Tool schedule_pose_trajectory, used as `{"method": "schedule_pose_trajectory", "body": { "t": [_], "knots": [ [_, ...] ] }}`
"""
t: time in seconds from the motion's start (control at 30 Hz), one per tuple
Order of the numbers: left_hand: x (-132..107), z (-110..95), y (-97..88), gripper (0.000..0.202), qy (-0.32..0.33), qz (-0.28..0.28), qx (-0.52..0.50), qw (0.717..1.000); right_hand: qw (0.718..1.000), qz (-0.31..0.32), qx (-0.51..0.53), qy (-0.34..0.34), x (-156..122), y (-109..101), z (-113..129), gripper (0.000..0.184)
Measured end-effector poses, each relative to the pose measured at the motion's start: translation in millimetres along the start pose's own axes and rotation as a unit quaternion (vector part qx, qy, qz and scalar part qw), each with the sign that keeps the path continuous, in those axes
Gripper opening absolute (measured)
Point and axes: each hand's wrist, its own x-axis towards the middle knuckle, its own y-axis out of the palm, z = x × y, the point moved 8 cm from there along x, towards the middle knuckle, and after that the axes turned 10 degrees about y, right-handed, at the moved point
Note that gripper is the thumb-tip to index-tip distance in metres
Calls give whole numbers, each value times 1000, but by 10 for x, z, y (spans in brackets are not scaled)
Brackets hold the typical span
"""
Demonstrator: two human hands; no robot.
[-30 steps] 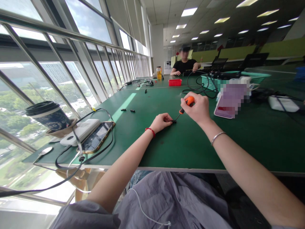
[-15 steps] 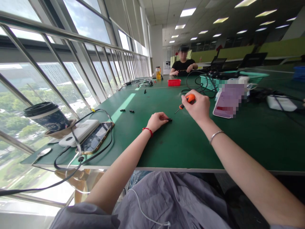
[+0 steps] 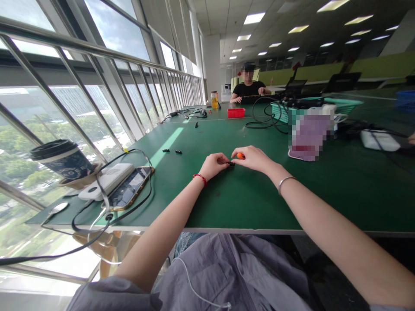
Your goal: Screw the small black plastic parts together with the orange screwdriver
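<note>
With its fingers pinched, my left hand (image 3: 213,165) holds a small black part (image 3: 231,164) against the green table (image 3: 201,198). My right hand (image 3: 254,158) is closed around an orange-and-black screwdriver (image 3: 241,156), right beside the left fingertips. Most of the screwdriver is covered by the fingers, and its tip cannot be made out. Whether it touches the black part, I cannot tell. Two similar small black parts, one here (image 3: 178,152) and one farther left (image 3: 166,150), lie on the table beyond my left hand.
On the left are a paper cup (image 3: 69,160), a white power bank (image 3: 106,180), a phone (image 3: 128,188) and cables. Farther back stand a red tray (image 3: 236,113), a jar (image 3: 214,100) and a green basket (image 3: 280,112). A purple phone (image 3: 309,136) leans at right. Another person (image 3: 249,88) sits opposite.
My right hand has come down and left with the screwdriver, from above the table to beside my left hand. The left hand has stayed on the black part.
</note>
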Motion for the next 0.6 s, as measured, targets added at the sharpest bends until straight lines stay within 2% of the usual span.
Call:
{"method": "schedule_pose_trajectory", "body": {
  "t": [0.3,0.6],
  "knots": [
    [-8,-11,38,12,4,12,-1,1000,998,37,-43,9,51,136,-15,21],
    [-4,-18,44,10,15,18,9,1000,998,40,-52,14,29,146,34,20]
  ]
}}
